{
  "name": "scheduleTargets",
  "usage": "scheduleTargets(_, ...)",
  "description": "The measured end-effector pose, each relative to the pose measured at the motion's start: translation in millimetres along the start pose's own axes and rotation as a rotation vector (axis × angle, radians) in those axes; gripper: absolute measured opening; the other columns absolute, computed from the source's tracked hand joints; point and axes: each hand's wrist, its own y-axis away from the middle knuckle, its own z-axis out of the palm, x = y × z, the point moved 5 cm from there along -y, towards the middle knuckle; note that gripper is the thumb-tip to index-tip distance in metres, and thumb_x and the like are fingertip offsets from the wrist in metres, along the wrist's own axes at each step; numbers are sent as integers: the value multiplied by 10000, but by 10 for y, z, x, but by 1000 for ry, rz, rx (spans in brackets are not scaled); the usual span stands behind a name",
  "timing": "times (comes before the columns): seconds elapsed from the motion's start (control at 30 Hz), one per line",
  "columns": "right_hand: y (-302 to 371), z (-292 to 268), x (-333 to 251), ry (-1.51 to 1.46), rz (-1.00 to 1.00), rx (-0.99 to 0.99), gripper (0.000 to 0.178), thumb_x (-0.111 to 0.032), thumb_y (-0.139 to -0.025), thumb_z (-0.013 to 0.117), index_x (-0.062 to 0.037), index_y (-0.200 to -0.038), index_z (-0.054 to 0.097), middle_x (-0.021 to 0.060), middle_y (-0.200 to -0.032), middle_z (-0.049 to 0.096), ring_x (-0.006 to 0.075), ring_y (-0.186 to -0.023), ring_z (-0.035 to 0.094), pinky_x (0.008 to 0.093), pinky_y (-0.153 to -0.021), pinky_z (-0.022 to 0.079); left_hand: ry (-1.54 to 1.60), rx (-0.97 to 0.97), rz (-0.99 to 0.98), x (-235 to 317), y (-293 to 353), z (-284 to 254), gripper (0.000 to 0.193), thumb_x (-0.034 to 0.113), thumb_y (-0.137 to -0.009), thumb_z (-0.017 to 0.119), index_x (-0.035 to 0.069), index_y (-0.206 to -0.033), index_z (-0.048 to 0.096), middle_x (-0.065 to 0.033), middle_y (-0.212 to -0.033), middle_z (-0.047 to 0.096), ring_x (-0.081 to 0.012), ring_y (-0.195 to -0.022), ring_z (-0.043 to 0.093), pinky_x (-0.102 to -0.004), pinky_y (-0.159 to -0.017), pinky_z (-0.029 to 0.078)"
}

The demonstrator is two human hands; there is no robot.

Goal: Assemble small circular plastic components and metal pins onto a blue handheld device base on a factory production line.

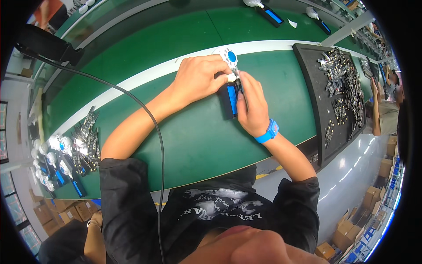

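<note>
In front of me at the table's far side lies a handheld device [231,100] with a round white head, a blue disc in its middle and a black handle with a blue strip. My left hand [200,78] is closed, its thumb and fingers pinching at the white neck just below the head. On the handle's right side is my right hand [254,103], its fingers bent together around a thin dark piece beside the neck. That piece is mostly covered by the fingers, so its kind cannot be made out.
A black tray [307,83] of small circuit boards [338,75] stands at the right. More boards [90,141] and similar devices [61,163] pile up at the left. A black cable [160,176] hangs across my left arm. Beyond the white rail [263,46] lie further devices [272,16].
</note>
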Motion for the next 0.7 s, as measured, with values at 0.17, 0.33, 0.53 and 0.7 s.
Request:
scheduleTargets(0.17, 9, 28, -43, 12, -51, -46, 562, 138, -856, 529, 93, -1414, 478, 257, -1389, 528, 424, -1205, 553, 457, -1037, 465, -25, -5, 101, 45, -23, -28, 83, 148, -804, 753, 85, -858, 750, -17, -838, 720, -237, -701, 684, -352, -593, 531)
scheduleTargets(0.33, 11, 22, -28, 34, -33, -37, 584, 141, -842, 536, 93, -1421, 478, 253, -1389, 526, 420, -1204, 549, 459, -1032, 467, -25, -27, 151, 80, -16, -26, 89, 124, -804, 784, 75, -871, 750, -27, -839, 721, -220, -674, 678, -320, -582, 517)
scheduleTargets(0.53, 1, 34, -64, 31, -40, -61, 626, 141, -815, 544, 77, -1434, 484, 243, -1400, 525, 410, -1211, 549, 444, -1041, 462, -41, -27, 162, 95, 5, -32, 93, 109, -792, 783, 70, -867, 746, -24, -841, 722, -224, -679, 679, -324, -586, 522)
scheduleTargets(0.7, 26, 16, -51, -16, -15, -91, 660, 140, -792, 544, 59, -1445, 493, 233, -1412, 528, 405, -1224, 553, 427, -1066, 446, -36, 5, 212, 88, 6, -36, 110, 97, -761, 792, 70, -855, 741, -22, -838, 717, -228, -698, 683, -331, -596, 529)
